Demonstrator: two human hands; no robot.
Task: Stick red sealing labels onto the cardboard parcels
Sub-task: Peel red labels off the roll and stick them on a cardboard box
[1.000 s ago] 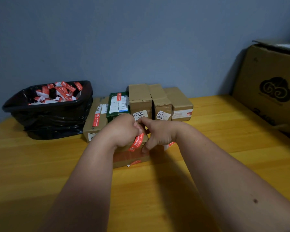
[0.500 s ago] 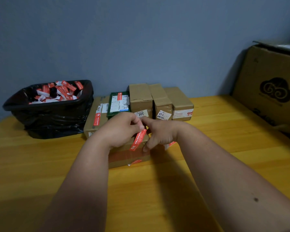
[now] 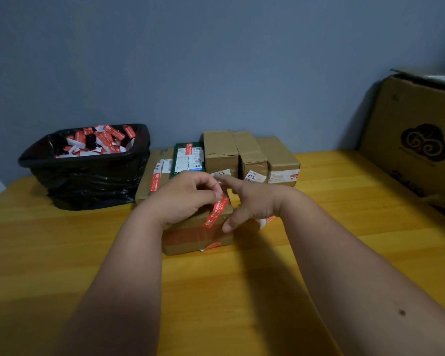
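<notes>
Fingertips of the left hand (image 3: 184,199) pinch the top of a red sealing label (image 3: 216,212) at frame centre, over a cardboard parcel (image 3: 190,236); the right hand (image 3: 252,201), fingers spread loose, hovers just beside it on the yellow table (image 3: 242,291).

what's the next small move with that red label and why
Probably lower the red label onto the top of the near parcel and press it flat. The left hand pinches its upper end, its lower end hangs over the parcel's front edge, and the right hand is open beside it.

Parcel row (image 3: 251,158) blocks behind; table (image 3: 242,291) front open.
</notes>
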